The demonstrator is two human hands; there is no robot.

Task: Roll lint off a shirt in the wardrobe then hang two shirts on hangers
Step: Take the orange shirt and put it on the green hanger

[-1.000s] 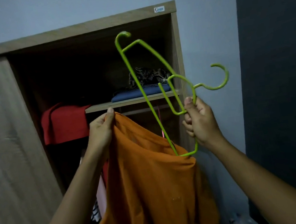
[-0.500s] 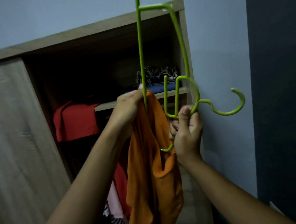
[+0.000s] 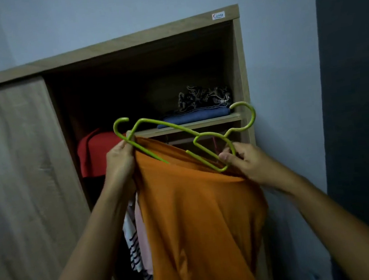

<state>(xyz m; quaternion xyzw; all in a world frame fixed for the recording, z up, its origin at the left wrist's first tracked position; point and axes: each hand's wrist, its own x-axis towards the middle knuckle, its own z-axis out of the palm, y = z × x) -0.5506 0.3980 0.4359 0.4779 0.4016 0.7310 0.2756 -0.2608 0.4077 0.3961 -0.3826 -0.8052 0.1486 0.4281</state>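
Observation:
An orange shirt [image 3: 197, 227] hangs in front of the open wardrobe, held up at its neck by both hands. My left hand [image 3: 120, 162] grips the shirt's upper edge together with the shaft of a green hanger [image 3: 146, 126], whose hook points up-left and whose lower end runs into the neck opening. My right hand [image 3: 242, 158] pinches a second green hanger [image 3: 245, 127] and the shirt's collar at the right; this hanger's hook curls up by the wardrobe's side panel.
The wooden wardrobe [image 3: 243, 73] has a sliding door [image 3: 18, 185] shut on the left. A shelf [image 3: 200, 123] carries folded blue and patterned clothes. A red garment [image 3: 93, 151] and striped and pink clothes [image 3: 134, 240] hang inside. A dark wall stands at right.
The long hanger has swung from upright down to a flat tilt, its hook now at the left. The shirt's neck has been spread wide between my hands, and the view has dropped lower.

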